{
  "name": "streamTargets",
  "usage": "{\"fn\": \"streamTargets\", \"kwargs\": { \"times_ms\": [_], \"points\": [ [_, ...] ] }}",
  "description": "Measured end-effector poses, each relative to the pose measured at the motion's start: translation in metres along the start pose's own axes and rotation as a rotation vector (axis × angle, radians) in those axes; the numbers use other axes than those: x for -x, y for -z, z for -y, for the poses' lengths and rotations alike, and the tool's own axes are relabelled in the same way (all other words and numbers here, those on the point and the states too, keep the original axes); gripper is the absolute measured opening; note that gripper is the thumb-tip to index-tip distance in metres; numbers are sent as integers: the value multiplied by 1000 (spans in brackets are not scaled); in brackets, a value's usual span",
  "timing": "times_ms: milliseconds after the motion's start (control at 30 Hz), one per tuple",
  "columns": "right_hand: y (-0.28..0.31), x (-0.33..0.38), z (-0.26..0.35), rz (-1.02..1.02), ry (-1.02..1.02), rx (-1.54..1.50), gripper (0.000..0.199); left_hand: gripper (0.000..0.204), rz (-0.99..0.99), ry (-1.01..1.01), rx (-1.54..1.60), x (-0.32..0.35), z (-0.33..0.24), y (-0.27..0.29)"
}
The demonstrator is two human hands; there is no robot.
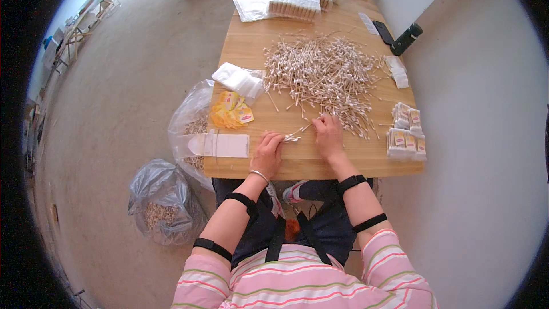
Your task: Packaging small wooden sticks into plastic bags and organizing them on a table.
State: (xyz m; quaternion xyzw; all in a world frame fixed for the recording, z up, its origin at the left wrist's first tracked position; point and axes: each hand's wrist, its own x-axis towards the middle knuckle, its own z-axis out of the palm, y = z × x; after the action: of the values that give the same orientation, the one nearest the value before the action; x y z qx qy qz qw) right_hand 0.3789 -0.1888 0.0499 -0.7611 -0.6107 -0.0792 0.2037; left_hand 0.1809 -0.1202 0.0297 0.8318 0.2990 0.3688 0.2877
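A big loose pile of cotton swabs (323,71) spreads over the wooden table (366,163). Near the front edge, my left hand (267,153) is closed round a small bunch of cotton swabs (292,138), their white tips sticking out to the right. My right hand (329,135) rests at the pile's near edge, its fingers pinched on a single cotton swab (307,128) that points down left toward the bunch. Left of the pile lie yellow printed cards (231,111), white plastic bags (239,79) and a flat clear-and-white packet (230,145).
Filled swab packs (407,144) stand at the right edge. Further back are a dark bottle (406,39), a phone (383,32) and bagged swab rows (294,6). Clear bags (163,186) of swabs sit left of the table; a wall (469,137) closes the right.
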Motion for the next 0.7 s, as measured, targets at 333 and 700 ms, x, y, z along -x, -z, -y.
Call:
{"fn": "streamTargets", "kwargs": {
  "times_ms": [333,700],
  "points": [
    [-20,-9,6,37,-102,214,9,23,11,43,12,-2,-4,2],
    [-33,-19,38,-36,-150,-160,7,23,40,16,46,-4,-5,5]
  ]
}}
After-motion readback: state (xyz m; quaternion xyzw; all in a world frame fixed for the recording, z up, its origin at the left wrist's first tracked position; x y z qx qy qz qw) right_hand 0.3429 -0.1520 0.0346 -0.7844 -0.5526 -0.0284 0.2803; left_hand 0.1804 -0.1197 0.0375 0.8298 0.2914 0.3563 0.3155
